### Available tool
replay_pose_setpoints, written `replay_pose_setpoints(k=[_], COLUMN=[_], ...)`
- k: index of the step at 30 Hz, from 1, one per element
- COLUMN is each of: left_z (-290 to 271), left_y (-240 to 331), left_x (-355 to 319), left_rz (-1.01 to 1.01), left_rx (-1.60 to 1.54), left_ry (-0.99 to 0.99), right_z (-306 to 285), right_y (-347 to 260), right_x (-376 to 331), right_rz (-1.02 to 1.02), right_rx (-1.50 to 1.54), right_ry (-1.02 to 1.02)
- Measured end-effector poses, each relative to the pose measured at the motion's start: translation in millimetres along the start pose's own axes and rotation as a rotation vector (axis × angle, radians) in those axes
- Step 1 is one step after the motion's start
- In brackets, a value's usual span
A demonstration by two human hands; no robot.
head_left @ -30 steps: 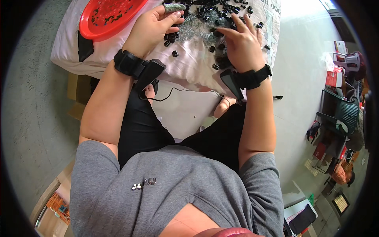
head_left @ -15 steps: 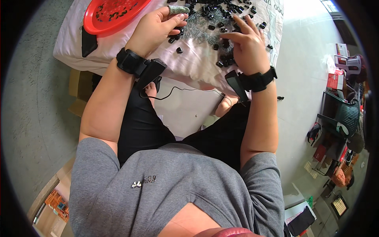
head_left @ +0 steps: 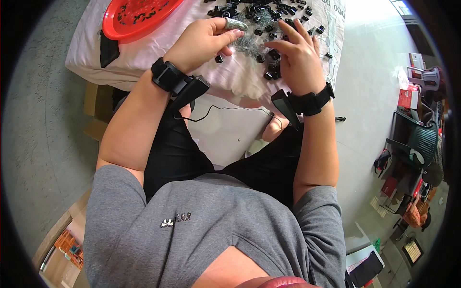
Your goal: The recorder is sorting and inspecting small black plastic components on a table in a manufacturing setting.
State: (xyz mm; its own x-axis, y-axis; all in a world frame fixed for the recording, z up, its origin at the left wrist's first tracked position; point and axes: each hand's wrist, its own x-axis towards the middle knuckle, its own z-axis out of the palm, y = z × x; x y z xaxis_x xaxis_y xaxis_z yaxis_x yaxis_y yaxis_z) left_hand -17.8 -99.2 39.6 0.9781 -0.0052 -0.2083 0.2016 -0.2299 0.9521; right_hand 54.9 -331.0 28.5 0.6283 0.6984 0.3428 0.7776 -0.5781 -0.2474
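A round red tray (head_left: 126,37) of smooth, plastic-looking material is sitting on a pale pink cloth (head_left: 235,79), its floor carrying small, dark, flat-looking bits (head_left: 142,18). The soft cloth is creasing and drooping at its near edge. A matte black, angular slab (head_left: 109,52) is lying against the tray's near side. To the right of the tray, glossy black pieces (head_left: 272,35), small and blocky, are lying scattered, and among them a wispy tangle of clear bits (head_left: 249,45) is glinting. The left hand (head_left: 204,41), nearer the tray, is wearing a rough, silvery-green wrap (head_left: 236,24) on one finger; its thumb is lying close beneath that wrapped finger, and I cannot tell whether they are pinching anything. The clear bits are lying just beyond these fingertips, on the side away from the tray. The right hand (head_left: 300,60), farther from the tray, is holding its fingers spread apart over the black pieces, several lying just beside and between its fingertips and the clear tangle.
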Motion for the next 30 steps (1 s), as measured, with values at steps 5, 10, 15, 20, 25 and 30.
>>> replay_pose_setpoints(k=[5, 10, 15, 20, 25, 30], left_z=[-3.3, 3.5, 5.9, -0.1, -5.8, -11.8], left_y=[-8.6, 1.5, 2.6, -1.4, -6.8, -15.4], left_x=[4.1, -2.9, -3.6, -1.8, 3.3, 8.2], left_rz=[0.042, 0.026, 0.036, 0.033, 0.039, 0.066], left_rx=[-0.033, -0.012, 0.099, 0.061, 0.064, 0.098], left_ry=[0.085, 0.027, 0.03, 0.074, 0.11, 0.156], right_z=[0.5, 4.7, -0.1, 6.6, 9.6, 21.5], right_y=[-10.1, -19.1, 2.5, -25.0, -20.6, -40.4], right_x=[2.2, 0.6, -1.3, 2.5, 2.2, 11.3], right_rz=[-0.001, 0.005, -0.002, -0.053, 0.013, 0.019], right_rx=[0.055, -0.065, -0.081, -0.025, -0.107, -0.073], right_ry=[0.014, -0.019, 0.069, 0.011, -0.004, 0.065])
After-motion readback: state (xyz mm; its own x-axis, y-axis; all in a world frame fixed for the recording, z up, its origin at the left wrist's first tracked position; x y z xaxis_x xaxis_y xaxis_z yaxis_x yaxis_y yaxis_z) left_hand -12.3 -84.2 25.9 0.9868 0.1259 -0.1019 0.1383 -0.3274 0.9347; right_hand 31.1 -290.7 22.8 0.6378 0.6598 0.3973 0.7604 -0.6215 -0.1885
